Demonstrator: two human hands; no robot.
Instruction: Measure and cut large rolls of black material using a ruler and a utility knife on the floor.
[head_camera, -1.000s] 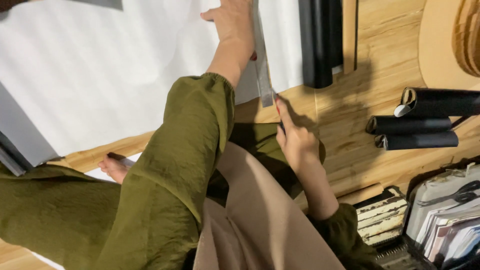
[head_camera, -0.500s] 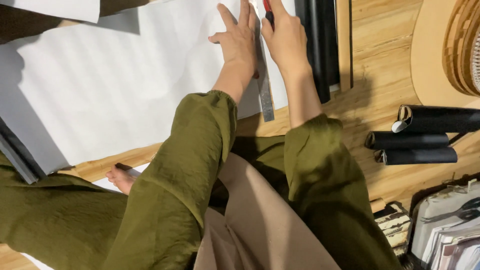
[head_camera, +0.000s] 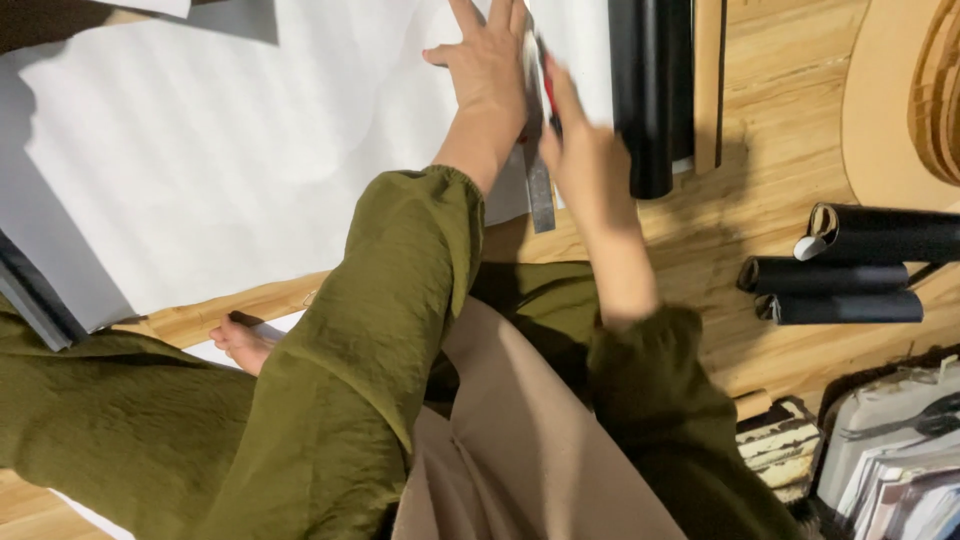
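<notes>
Hands first: left hand is spread flat, fingers fanned, pressing down on the big white paper sheet and on the long grey metal ruler running along its right edge. Right hand sits just to the ruler's right, curled around a red-tipped tool held against the ruler; it's blurred, so can't tell the exact grip. Further right of that hand lies a black rolled tube, and well off to the right, three more dark rolls on the wooden floor.
</notes>
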